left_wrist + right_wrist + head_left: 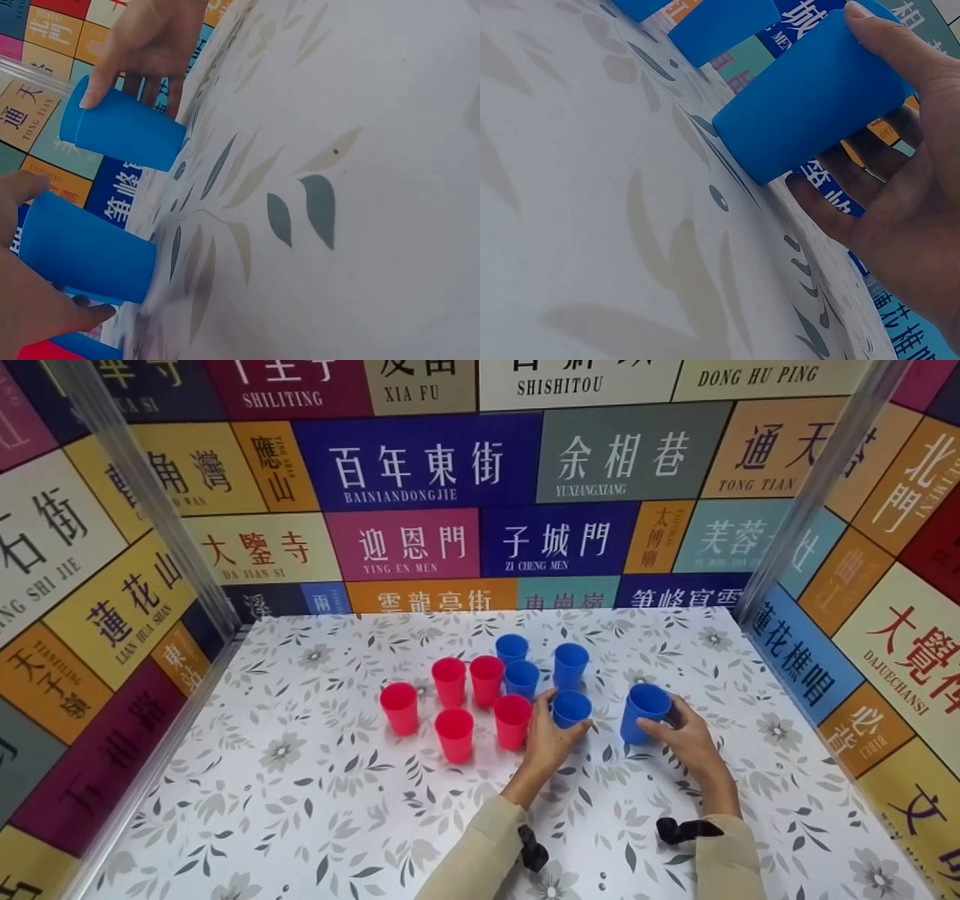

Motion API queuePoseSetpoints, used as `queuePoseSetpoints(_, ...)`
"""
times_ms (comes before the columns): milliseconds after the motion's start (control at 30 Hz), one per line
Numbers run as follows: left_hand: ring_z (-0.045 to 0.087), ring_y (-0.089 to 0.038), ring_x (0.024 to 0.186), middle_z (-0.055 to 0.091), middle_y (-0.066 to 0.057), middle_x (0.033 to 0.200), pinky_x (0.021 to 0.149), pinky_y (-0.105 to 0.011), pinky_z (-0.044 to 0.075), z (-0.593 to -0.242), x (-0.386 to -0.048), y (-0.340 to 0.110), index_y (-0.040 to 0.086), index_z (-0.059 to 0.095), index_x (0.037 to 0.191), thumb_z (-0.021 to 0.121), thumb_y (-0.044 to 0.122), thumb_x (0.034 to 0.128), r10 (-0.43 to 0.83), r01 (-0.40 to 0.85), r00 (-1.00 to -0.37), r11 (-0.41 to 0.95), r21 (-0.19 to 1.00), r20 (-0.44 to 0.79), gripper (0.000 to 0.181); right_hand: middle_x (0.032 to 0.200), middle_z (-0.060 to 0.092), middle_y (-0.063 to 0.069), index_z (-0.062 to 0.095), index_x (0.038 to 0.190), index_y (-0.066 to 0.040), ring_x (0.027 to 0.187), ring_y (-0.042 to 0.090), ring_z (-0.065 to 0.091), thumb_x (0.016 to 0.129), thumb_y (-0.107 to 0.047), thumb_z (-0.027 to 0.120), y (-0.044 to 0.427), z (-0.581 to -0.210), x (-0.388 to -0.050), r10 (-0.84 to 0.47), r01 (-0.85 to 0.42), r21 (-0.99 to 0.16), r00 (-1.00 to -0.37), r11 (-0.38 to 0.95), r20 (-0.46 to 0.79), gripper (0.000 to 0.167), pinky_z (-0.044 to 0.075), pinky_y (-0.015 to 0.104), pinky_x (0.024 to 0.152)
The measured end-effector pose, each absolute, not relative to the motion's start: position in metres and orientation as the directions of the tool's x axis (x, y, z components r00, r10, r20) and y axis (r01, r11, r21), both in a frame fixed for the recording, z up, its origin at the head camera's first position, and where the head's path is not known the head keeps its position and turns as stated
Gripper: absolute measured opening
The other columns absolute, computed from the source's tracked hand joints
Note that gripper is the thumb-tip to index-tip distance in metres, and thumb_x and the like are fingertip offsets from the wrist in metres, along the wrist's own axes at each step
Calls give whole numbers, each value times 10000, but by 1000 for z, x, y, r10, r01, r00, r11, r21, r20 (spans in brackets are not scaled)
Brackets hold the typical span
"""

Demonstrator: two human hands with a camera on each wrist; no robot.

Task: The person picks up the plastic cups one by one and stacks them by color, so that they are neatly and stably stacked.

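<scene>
On the floral-patterned table [300, 825], ten cups are spread toward the far edge, all standing mouth up, presumably because the broad bases of such tapering cups would be tipped less easily that way than if laid down. A blue cup [571, 709] is held by the left hand [550, 741], with its thumb on the near side and its fingers around the far left side, the gap no wider than the cup; by this pinch its mouth is left uncovered. Closer to the right edge, a second blue cup [636, 716] is gripped by the right hand [688, 739], its thumb laid on the side near the rim and its fingers bent behind; such a hold from the outer side seems chosen so that the space between both cups is left free. Whether either base is touching the surface cannot be told. Three more blue cups [571, 664] are set nearer the far edge, and five red cups [454, 736] are grouped toward the left edge, so a sorting by colour is suggested. Nothing can be seen inside the cups, though their bottoms are hidden, and whether another is nested in the right-hand one cannot be judged
</scene>
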State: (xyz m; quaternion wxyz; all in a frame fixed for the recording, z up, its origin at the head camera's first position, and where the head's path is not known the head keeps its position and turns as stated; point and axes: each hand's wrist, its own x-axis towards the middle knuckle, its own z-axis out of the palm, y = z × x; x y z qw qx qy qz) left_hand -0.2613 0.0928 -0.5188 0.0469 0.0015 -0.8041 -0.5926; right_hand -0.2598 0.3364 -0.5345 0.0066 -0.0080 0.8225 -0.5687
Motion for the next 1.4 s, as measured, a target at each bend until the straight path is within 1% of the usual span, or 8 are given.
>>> queuePoseSetpoints(267, 540, -311, 1344, 570, -135, 1429, 1136, -470, 438, -521, -262, 95, 123, 484, 1371, 846, 224, 802, -87, 34, -994, 335, 942, 66, 682, 1589, 345, 255, 273, 1566, -52, 1505, 424, 280, 924, -328, 723, 336, -535, -260, -18, -1, -935, -1000, 356, -6, 831, 258, 595, 1213)
queuePoseSetpoints(467, 559, -300, 1324, 580, -136, 1413, 1118, -462, 456, -516, -260, 98, 143, 490, 1332, 858, 226, 787, -98, 28, -993, 333, 943, 64, 664, 1588, 350, 249, 272, 1567, -55, 1504, 417, 287, 931, -313, 717, 336, -533, -259, -18, 5, -934, -1000, 357, -12, 818, 260, 587, 1216)
queuePoseSetpoints(633, 601, -278, 1261, 619, -137, 1355, 1070, -427, 489, -509, -259, 98, 134, 503, 1302, 869, 243, 771, -98, 71, -989, 329, 942, 109, 654, 1576, 373, 244, 278, 1563, -48, 1495, 398, 318, 940, -281, 706, 334, -533, -259, -23, -2, -934, -1000, 357, -7, 791, 284, 560, 1214)
queuePoseSetpoints(700, 598, -276, 1257, 614, -146, 1353, 1075, -412, 487, -506, -259, 99, 120, 499, 1304, 862, 239, 777, -82, 91, -989, 309, 947, 122, 651, 1578, 368, 248, 275, 1564, -45, 1497, 402, 312, 938, -289, 709, 334, -533, -260, -20, 4, -935, -1000, 356, -12, 800, 269, 563, 1220)
queuePoseSetpoints(833, 566, -284, 1296, 565, -160, 1400, 1113, -409, 465, -498, -261, 101, 107, 475, 1334, 840, 244, 805, -37, 109, -992, 272, 956, 123, 658, 1593, 343, 246, 251, 1574, -52, 1507, 412, 284, 925, -346, 720, 334, -533, -261, -7, 23, -932, -1000, 363, -27, 853, 229, 586, 1229)
queuePoseSetpoints(1033, 543, -291, 1319, 527, -160, 1429, 1134, -421, 450, -482, -266, 102, 105, 455, 1369, 824, 235, 821, 26, 96, -995, 218, 971, 93, 673, 1589, 359, 233, 271, 1570, -68, 1503, 404, 298, 914, -357, 732, 335, -534, -261, -6, 25, -937, -1000, 350, -29, 852, 249, 591, 1221)
queuePoseSetpoints(1200, 531, -266, 1330, 525, -132, 1439, 1138, -423, 445, -469, -271, 105, 135, 442, 1384, 819, 262, 831, 71, 85, -995, 211, 974, 71, 680, 1583, 368, 236, 271, 1570, -68, 1498, 413, 306, 917, -367, 726, 335, -535, -261, -10, 16, -934, -1000, 357, -21, 850, 253, 602, 1215)
queuePoseSetpoints(1400, 544, -253, 1310, 526, -111, 1420, 1113, -420, 467, -455, -274, 113, 151, 438, 1395, 821, 283, 835, 112, 95, -991, 241, 966, 70, 691, 1583, 366, 236, 261, 1575, -77, 1497, 419, 304, 914, -385, 725, 334, -534, -262, -5, 25, -933, -1000, 358, -28, 863, 249, 612, 1213)
